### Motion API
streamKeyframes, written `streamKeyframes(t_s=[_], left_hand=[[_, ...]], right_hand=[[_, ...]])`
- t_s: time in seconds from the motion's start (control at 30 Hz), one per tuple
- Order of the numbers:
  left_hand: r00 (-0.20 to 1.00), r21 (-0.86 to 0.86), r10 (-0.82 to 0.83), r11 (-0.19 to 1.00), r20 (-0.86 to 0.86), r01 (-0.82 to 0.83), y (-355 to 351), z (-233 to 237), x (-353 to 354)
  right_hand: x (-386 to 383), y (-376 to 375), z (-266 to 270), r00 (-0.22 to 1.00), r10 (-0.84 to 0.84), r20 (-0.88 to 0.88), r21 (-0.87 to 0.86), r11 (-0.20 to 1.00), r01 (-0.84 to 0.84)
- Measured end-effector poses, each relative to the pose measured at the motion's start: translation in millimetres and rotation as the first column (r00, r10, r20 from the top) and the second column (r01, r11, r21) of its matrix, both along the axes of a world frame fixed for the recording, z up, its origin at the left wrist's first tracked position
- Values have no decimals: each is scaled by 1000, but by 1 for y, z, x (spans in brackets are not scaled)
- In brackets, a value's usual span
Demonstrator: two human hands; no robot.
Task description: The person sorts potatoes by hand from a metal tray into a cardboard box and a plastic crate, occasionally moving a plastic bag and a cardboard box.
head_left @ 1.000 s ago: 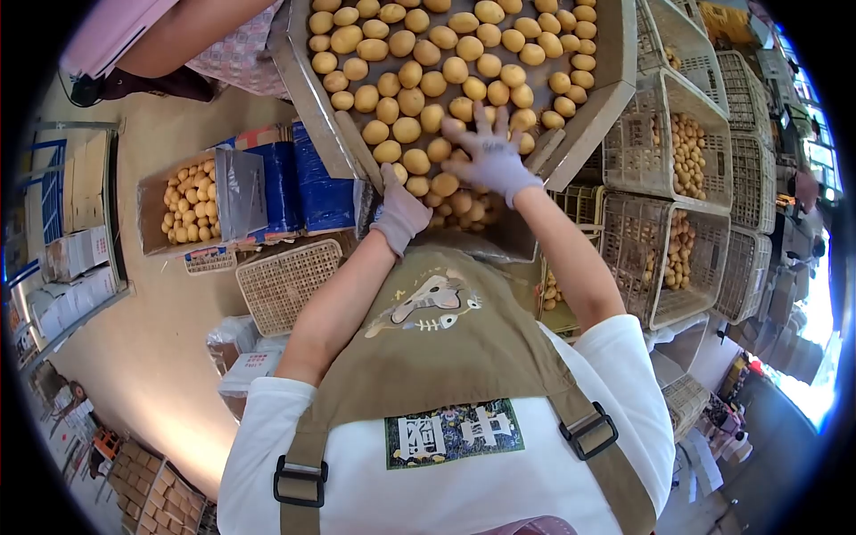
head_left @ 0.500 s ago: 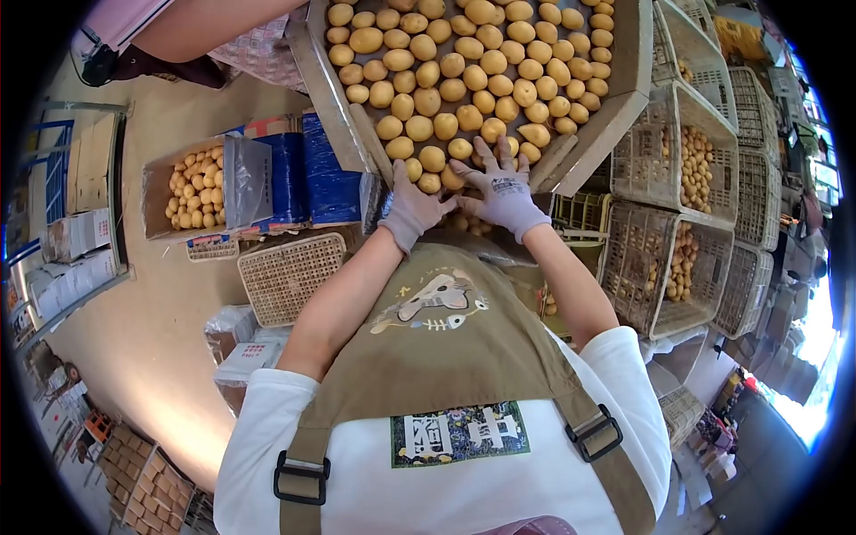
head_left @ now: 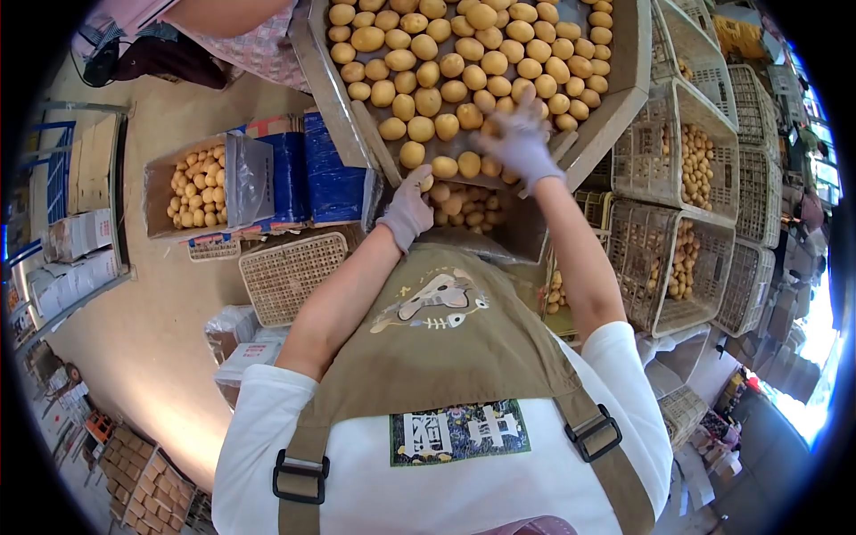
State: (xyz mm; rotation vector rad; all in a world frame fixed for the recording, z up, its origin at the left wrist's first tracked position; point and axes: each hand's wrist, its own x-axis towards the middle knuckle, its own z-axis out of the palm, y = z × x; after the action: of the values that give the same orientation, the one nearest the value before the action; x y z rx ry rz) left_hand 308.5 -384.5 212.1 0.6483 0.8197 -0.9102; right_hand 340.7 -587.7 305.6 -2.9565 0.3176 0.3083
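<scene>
Many potatoes [head_left: 453,65] lie spread over a grey sorting tray [head_left: 615,134] with raised sides. My left hand [head_left: 408,212], in a pale glove, is at the left side of the tray's front opening, its fingers stretched forward beside a potato at the lip. Over the front right of the tray, my right hand [head_left: 524,147], also gloved, reaches onto the potatoes with its fingers apart; motion blurs it. A short row of potatoes [head_left: 443,168] lies along the lip between my hands. Below the opening, more potatoes [head_left: 465,207] fill a container close to my apron.
Stacked plastic crates [head_left: 664,267] holding potatoes stand at the right. On the left are a lined box of potatoes [head_left: 198,187], blue-wrapped boxes [head_left: 332,174] and an upturned crate [head_left: 292,278]. Another person's arm [head_left: 227,13] is at the upper left.
My right hand has moved forward and right over the potatoes. My left hand has stayed near the opening's left side. The gap between them now shows the potatoes in the container below.
</scene>
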Motion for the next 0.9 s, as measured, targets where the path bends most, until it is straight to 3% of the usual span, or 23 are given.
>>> streamKeyframes(t_s=[0.03, 0.1, 0.13, 0.17, 0.23, 0.27, 0.3, 0.37, 0.47, 0.53, 0.6, 0.9], left_hand=[[998, 21, 45, 999, -41, -44, -2, 8, 3], [990, 60, 93, 994, -105, -87, 2, 27, 10], [999, 38, 51, 998, 5, -51, 3, 37, 10], [993, 20, 16, 1000, 115, -18, 4, 46, 7], [992, -15, 9, 1000, 125, -7, 4, 44, 3], [999, -36, 33, 999, 35, -31, 4, 33, 9], [997, -54, 52, 997, -55, -55, 2, 23, 11], [1000, -19, -14, 1000, 10, 14, -2, 10, 6], [999, 2, 9, 1000, -43, -9, 0, 5, 5], [986, -7, 102, 995, -135, -104, 2, 5, 7], [990, -169, 136, 976, -37, -141, 4, -15, 1], [962, -132, 231, 959, -146, -251, -5, 4, 8]], right_hand=[[-6, 6, -8, 981, 164, -105, 118, 981, -152], [-23, 15, 2, 948, 297, -110, 106, 952, -286], [-24, 8, 9, 927, 352, -131, 94, 935, -342], [-19, 5, 3, 962, 259, -88, 159, 957, -243], [-14, 1, -17, 998, 45, -33, 302, 953, -33], [-2, 22, 10, 992, 74, -105, 280, 959, -42], [4, 37, 7, 974, 223, 28, 218, 950, -223], [8, 63, -9, 820, 470, 327, 26, 862, -505], [12, 41, -26, 859, 459, 227, -147, 888, -436], [-19, 8, -14, 938, 343, 52, -127, 934, -335], [-41, -2, -18, 971, 229, -72, -61, 970, -234], [-46, -3, -17, 945, 263, -192, -88, 955, -283]])
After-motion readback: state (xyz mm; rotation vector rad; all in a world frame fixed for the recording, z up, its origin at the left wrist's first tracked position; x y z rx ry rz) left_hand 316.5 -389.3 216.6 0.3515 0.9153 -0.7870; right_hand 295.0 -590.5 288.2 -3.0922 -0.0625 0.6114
